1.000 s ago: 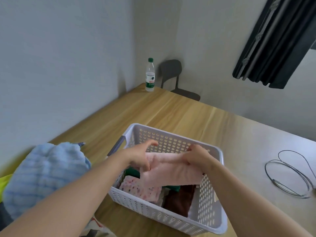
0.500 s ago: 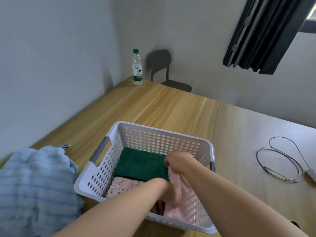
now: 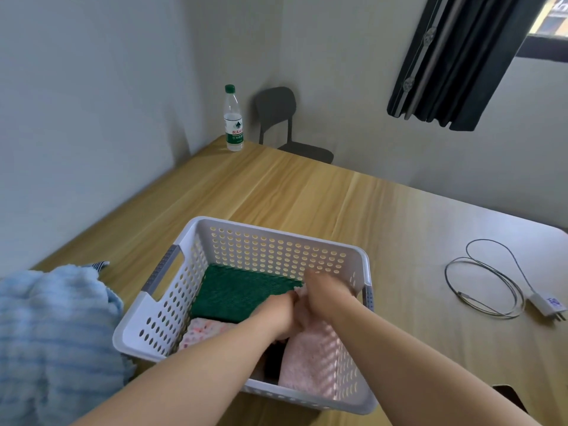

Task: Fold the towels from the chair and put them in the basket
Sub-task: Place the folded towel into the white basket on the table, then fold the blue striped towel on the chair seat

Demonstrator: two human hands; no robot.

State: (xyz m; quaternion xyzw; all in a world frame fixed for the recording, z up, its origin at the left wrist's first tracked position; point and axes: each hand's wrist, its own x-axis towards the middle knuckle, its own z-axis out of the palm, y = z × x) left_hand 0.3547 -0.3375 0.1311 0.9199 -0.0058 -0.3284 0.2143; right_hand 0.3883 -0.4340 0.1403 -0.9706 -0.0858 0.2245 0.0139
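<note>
A white perforated basket (image 3: 276,233) stands on the wooden table (image 3: 307,192) in front of me. Inside it lie a folded green towel (image 3: 242,290), a pink-and-white patterned towel (image 3: 203,330) and a dark one (image 3: 273,361), mostly hidden. A folded pale pink towel (image 3: 310,361) lies along the basket's right side. My left hand (image 3: 282,315) and my right hand (image 3: 325,293) are both down in the basket, holding the pink towel's far end, fingertips hidden. A fluffy light blue towel (image 3: 52,333) is heaped left of the basket.
A water bottle (image 3: 233,121) stands at the table's far corner with a dark chair (image 3: 285,124) behind it. A coiled cable (image 3: 485,281) and white charger plug (image 3: 550,305) lie at the right. A wall runs along the left; a dark curtain (image 3: 455,56) hangs upper right.
The pink towel, held above the basket a second ago, has gone down into the basket's right side with both hands. The green towel is now uncovered.
</note>
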